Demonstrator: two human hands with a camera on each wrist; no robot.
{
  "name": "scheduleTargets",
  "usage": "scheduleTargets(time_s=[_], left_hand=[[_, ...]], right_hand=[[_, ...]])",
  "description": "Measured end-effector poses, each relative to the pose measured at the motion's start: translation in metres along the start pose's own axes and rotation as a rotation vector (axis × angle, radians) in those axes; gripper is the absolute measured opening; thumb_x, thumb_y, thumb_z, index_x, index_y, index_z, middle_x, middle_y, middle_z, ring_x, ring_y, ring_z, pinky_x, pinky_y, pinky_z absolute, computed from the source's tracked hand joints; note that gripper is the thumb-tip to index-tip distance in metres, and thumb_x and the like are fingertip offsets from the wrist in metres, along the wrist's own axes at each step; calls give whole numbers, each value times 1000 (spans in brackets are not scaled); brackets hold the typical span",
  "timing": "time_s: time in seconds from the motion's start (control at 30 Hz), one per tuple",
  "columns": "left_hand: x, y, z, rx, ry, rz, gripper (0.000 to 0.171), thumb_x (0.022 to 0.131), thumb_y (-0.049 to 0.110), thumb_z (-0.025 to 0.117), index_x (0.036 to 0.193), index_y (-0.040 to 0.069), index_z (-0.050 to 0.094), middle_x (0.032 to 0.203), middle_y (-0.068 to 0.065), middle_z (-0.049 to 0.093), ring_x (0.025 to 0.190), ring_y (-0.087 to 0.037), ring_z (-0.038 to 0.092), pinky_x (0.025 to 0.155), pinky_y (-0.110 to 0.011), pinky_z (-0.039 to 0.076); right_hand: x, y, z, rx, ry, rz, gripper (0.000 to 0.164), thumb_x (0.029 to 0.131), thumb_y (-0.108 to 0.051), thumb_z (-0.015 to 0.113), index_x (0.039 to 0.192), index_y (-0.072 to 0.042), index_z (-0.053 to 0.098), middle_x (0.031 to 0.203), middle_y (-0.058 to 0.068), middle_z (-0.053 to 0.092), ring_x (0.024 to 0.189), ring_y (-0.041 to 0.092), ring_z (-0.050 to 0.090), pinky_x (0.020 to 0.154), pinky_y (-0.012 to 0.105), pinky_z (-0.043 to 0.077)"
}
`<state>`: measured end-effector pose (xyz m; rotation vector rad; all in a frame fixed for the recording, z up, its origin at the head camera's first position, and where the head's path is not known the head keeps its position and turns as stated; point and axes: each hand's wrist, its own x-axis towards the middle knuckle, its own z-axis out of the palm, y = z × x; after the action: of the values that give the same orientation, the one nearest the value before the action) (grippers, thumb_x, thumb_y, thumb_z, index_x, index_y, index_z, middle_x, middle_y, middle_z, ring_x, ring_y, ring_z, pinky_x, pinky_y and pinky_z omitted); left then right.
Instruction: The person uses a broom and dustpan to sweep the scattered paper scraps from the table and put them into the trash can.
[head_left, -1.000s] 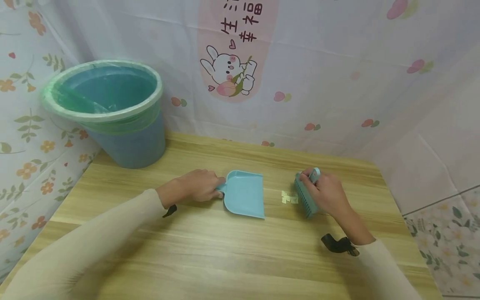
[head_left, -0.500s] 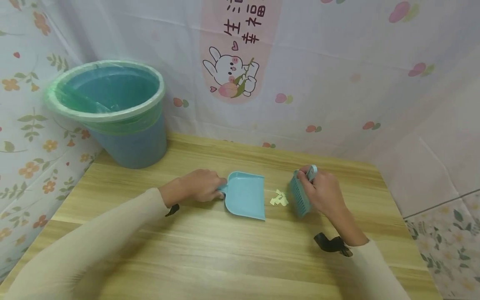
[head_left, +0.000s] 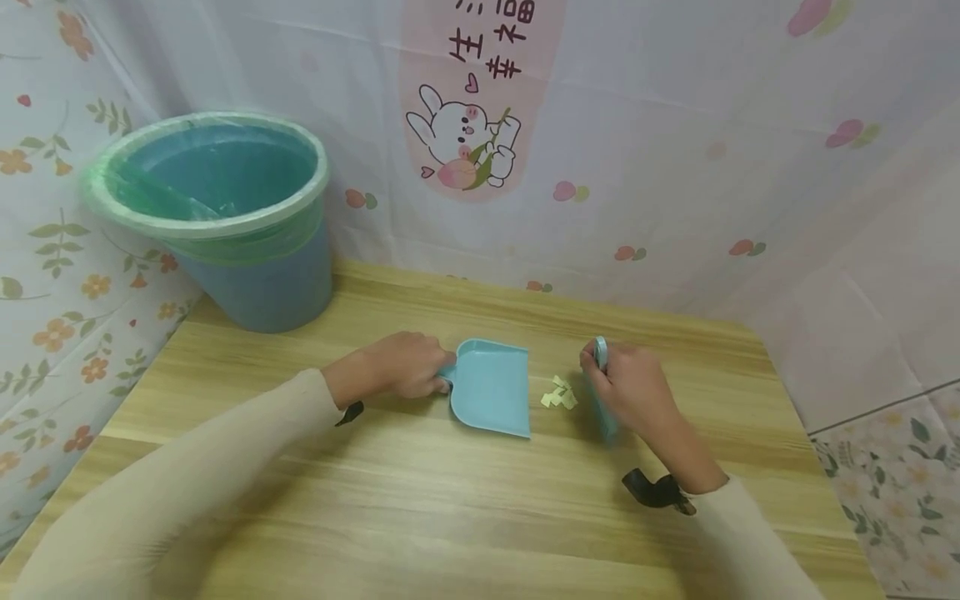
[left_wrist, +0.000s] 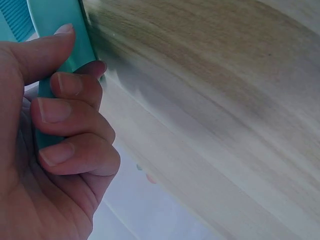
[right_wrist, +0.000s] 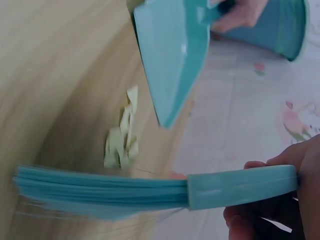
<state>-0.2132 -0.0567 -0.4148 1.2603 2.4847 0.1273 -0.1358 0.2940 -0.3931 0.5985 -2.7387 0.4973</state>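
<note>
My left hand (head_left: 415,365) grips the handle of a light blue dustpan (head_left: 491,387), its fingers curled round it in the left wrist view. The pan lies on the wooden table with its open edge facing right. A small pile of pale yellow paper scraps (head_left: 559,393) sits just right of that edge, apart from it. On the far side of the scraps my right hand (head_left: 637,387) holds a matching blue hand brush (head_left: 606,421) by its handle. In the right wrist view the brush's bristles (right_wrist: 100,190) hang close beside the scraps; whether they touch cannot be told.
A blue bucket (head_left: 273,287) lined with a green plastic bag stands at the table's back left corner. Patterned cloth (head_left: 660,167) hangs behind the wooden table (head_left: 420,508). Black wrist straps show below both hands.
The brush has moved left and turned more upright. The scraps have shifted left and bunched into a pile nearer the dustpan. The left hand and dustpan stay almost still.
</note>
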Motion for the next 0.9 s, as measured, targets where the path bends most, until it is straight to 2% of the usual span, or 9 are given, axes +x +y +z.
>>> scheduleTargets(time_s=[0.17,0.47,0.7,0.9], left_hand=[[1,2,-4,11,-11,-4,29,110,30,67,119,2,69,75,2,44,67,-14,42,63,-31,35],[0,2,-7,15,-16,-5,29,110,31,68,118,2,68,75,2,43,68,-15,43,63,-32,37],[1,0,-6,9,-16,-5,29,110,31,68,118,3,69,73,3,42,65,-13,41,60,-30,34],[0,1,-4,13,-12,-2,28,110,30,68,117,3,68,74,3,42,66,-13,41,61,-30,35]], right_hand=[[9,-10,13,40,6,-29,23,108,-11,62,86,-8,68,64,-8,44,56,8,38,54,31,36],[21,-26,28,84,62,-61,27,109,-14,60,84,-8,68,64,-6,49,56,9,43,54,32,38],[30,-39,39,141,134,-59,25,108,-14,61,90,-4,74,63,-4,52,55,10,44,53,33,38],[37,-49,45,188,153,-46,24,109,-15,63,97,1,77,62,-3,51,53,11,40,52,32,35]])
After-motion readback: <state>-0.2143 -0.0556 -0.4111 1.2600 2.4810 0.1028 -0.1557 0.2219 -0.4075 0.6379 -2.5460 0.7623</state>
